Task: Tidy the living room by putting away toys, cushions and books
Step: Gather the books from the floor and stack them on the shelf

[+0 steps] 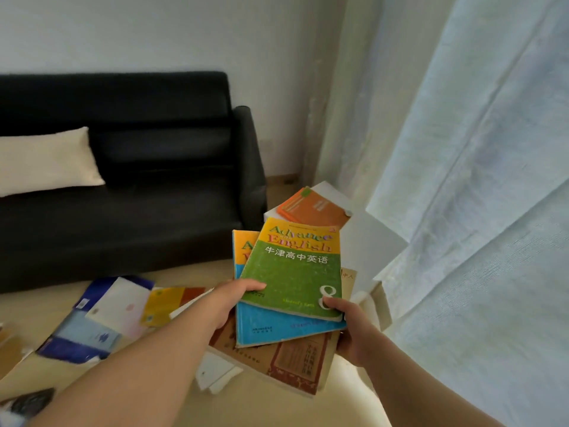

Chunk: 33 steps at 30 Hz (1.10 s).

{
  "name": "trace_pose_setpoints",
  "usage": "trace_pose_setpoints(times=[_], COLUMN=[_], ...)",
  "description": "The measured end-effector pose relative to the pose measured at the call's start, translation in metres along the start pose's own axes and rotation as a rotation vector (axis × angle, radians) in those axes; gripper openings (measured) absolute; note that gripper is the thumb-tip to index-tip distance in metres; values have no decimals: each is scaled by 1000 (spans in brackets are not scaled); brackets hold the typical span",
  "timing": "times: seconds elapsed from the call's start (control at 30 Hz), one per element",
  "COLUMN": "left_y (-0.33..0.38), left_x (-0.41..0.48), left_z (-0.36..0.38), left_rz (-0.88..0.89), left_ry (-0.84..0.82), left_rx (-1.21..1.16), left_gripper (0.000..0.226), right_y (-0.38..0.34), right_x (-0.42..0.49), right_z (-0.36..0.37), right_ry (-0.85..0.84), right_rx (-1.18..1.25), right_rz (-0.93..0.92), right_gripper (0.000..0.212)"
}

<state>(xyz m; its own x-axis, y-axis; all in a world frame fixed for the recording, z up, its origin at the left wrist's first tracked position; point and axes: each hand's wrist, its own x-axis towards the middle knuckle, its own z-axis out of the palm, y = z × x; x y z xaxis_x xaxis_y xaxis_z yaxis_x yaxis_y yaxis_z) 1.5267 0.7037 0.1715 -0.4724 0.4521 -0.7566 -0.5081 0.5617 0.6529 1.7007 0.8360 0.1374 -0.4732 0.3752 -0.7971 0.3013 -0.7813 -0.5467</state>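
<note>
Fingers [328, 303] of the right hand [354, 331] are clamping the near right corner of a fanned stack of books, thumb pressing on the green book [292, 282] on top. The left hand [234, 297] is gripping the stack's left edge, its thumb lying across the green cover and its other fingers hidden beneath. Under the green book, a blue book [271, 328] is jutting out to the left, and a tan book [292, 362] with red patterned print is sitting at the bottom, tilted toward the camera. Just beyond the stack, an orange book [314, 208] is lying on a white surface [363, 238] beside a pale curtain [477, 180]. More books are lying scattered on the floor [261, 405] to the left, among them a dark blue one [77, 337], a white one [120, 306] and a yellow one [166, 303]. Behind them a black sofa [138, 195] is standing against the wall, a cream cushion [43, 161] resting on its seat.
</note>
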Motion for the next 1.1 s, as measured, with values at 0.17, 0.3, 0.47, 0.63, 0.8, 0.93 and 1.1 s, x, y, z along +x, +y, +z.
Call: trace_pose_setpoints(times=[0.17, 0.3, 0.47, 0.63, 0.8, 0.93, 1.1], left_y=[62, 113, 170, 201, 195, 190, 190], left_x=[57, 123, 216, 283, 328, 355, 386], left_z=[68, 107, 145, 181, 215, 238, 263], left_rz=[18, 27, 38, 11, -64, -122, -173], left_ry=[-34, -49, -80, -128, -160, -185, -202], left_rx=[0, 16, 78, 138, 244, 329, 442], left_gripper=[32, 33, 41, 41, 53, 61, 86], right_y=[-75, -124, -185, -221, -233, -233, -228], right_x=[42, 91, 154, 201, 228, 248, 275], right_z=[-49, -73, -90, -112, -138, -156, -176], right_ry=[38, 91, 150, 182, 268, 300, 372], right_rx=[48, 122, 234, 322, 369, 424, 276], right_rz=[-8, -6, 29, 99, 175, 232, 294], right_gripper=[46, 44, 38, 36, 21, 19, 25])
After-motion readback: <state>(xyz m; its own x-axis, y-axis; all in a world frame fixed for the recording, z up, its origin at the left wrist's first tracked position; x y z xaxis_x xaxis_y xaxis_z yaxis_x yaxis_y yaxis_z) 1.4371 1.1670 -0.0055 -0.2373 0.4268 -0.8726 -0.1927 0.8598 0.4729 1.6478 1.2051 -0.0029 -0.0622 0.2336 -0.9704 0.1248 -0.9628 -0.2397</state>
